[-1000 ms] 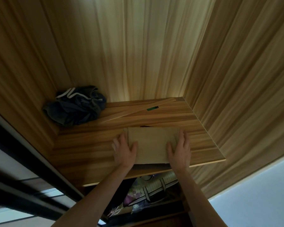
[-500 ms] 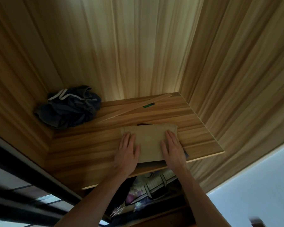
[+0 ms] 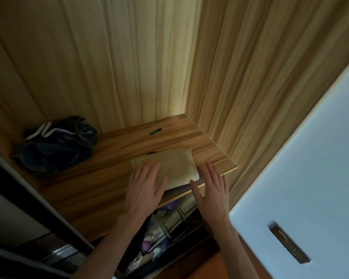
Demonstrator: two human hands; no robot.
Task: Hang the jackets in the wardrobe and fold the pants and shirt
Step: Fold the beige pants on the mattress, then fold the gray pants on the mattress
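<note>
The single head camera looks forward and down, close over a wardrobe shelf (image 3: 85,190).

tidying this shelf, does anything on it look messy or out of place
Yes: the dark garment at the shelf's back left is a crumpled heap, not folded like the tan garment near the front edge.

Near corner of the folded tan garment (image 3: 175,168) under the left hand (image 3: 143,188).

Bare forearms, sleeveless to the frame (no jewellery).
</note>
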